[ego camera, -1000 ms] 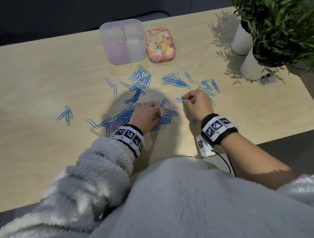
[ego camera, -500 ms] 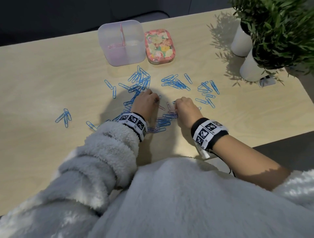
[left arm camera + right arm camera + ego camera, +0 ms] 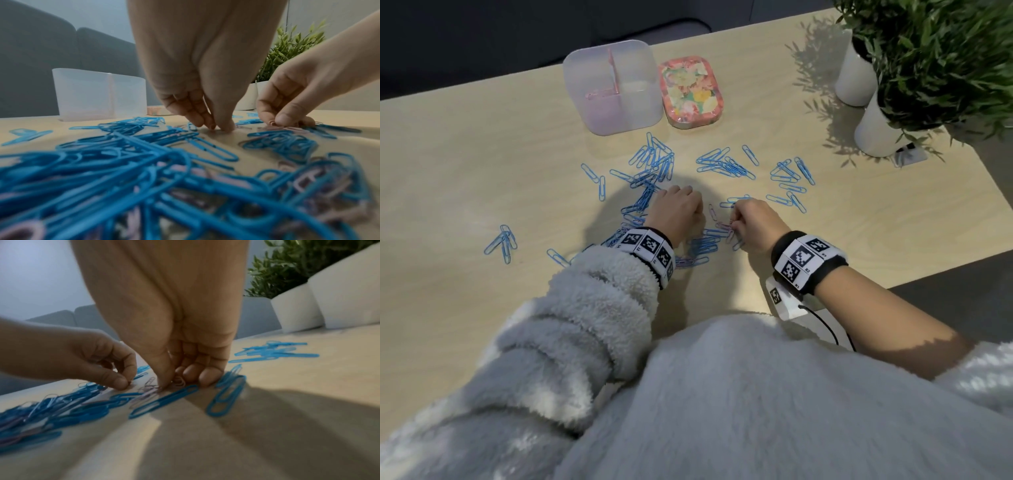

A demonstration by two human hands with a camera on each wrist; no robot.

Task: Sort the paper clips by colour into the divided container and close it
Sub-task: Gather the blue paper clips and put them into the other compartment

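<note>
- Paper clips point(image 3: 654, 164), mostly blue with a few pink, lie scattered over the wooden table point(image 3: 465, 171), so both hands work low in the heap.
- Right hand point(image 3: 756, 222) pinches pink clips point(image 3: 179, 381) between thumb and curled fingers, seemingly gathering one colour.
- Left hand point(image 3: 678, 209) has fingertips narrowed onto the tabletop; whether it holds a clip, I cannot tell.
- Divided container point(image 3: 616, 85) stands open beyond the heap, pink clips in its left compartment; floral lid point(image 3: 690, 92) just beside it.
</note>
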